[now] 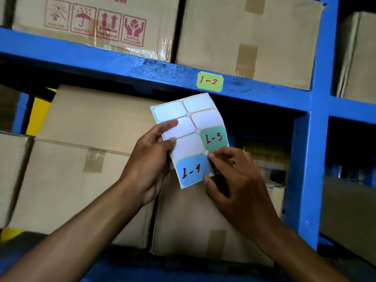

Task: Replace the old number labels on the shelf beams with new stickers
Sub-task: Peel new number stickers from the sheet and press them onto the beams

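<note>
A white sticker sheet [186, 127] is held up below the blue shelf beam [101, 60]. Most of its cells are bare backing; a green sticker marked 1-3 [214, 138] and a blue sticker marked 1-4 [191, 169] remain on it. My left hand [150, 159] grips the sheet's left edge between thumb and fingers. My right hand [232, 176] pinches at the sheet's right edge, its fingertips at the lower corner of the 1-3 sticker. A light green label reading 1-2 [209, 81] is stuck on the beam just above the sheet.
Cardboard boxes [254, 37] stand on the upper shelf, one printed with red handling symbols [95, 23]. More taped boxes [81, 159] fill the shelf below, behind my hands. A blue upright post [317, 119] rises at the right, with further boxes [358, 58] beyond it.
</note>
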The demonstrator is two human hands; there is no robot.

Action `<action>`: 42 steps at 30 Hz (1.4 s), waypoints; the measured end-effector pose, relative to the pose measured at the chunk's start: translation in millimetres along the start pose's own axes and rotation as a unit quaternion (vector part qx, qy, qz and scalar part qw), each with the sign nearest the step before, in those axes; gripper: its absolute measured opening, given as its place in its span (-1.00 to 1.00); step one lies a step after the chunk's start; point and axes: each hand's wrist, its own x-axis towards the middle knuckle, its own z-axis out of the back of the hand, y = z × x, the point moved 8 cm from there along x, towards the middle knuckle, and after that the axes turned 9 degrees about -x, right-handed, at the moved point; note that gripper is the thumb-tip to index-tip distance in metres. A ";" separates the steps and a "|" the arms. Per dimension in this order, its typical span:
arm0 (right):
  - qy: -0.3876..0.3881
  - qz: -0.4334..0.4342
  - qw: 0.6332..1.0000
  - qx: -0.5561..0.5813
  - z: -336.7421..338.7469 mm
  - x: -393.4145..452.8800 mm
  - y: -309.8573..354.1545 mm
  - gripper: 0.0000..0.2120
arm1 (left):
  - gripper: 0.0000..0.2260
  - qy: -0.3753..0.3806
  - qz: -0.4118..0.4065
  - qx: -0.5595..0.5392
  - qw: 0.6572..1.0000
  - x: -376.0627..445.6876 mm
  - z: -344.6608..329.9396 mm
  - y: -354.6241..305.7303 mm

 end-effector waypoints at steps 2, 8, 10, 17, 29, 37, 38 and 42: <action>-0.002 0.001 1.000 0.005 11.4 -3.7 0.0 -0.59 | -0.70 -0.003 0.008 -0.012 1.000 -11.2 -7.6 -1.1; -0.006 -0.022 0.999 0.043 52.7 -18.5 3.0 -0.59 | -0.63 0.032 0.040 -0.076 0.996 -57.4 -43.1 0.8; -0.010 -0.025 0.998 0.053 63.5 -24.3 6.0 -0.60 | -0.56 0.038 0.041 -0.090 0.994 -72.9 -51.5 0.9; 0.008 -0.032 0.996 0.082 93.6 -42.3 23.7 -0.60 | -0.59 0.027 0.034 -0.088 0.995 -119.1 -64.3 -12.5; 0.009 -0.023 0.993 0.119 131.9 -45.2 39.3 -0.64 | -0.49 0.000 -0.025 0.019 0.999 -142.8 -60.9 -36.7; -0.008 -0.012 0.995 0.094 142.7 -46.1 45.7 -0.72 | -0.50 -0.006 -0.047 0.038 0.998 -144.3 -61.4 -41.0; -0.009 -0.014 0.995 0.098 143.2 -45.7 45.9 -0.73 | -0.50 -0.006 -0.050 0.041 0.998 -144.4 -61.3 -41.1; 0.000 -0.020 0.993 0.115 142.3 -44.3 46.7 -0.79 | -0.50 0.000 -0.062 0.058 0.996 -146.2 -60.2 -40.5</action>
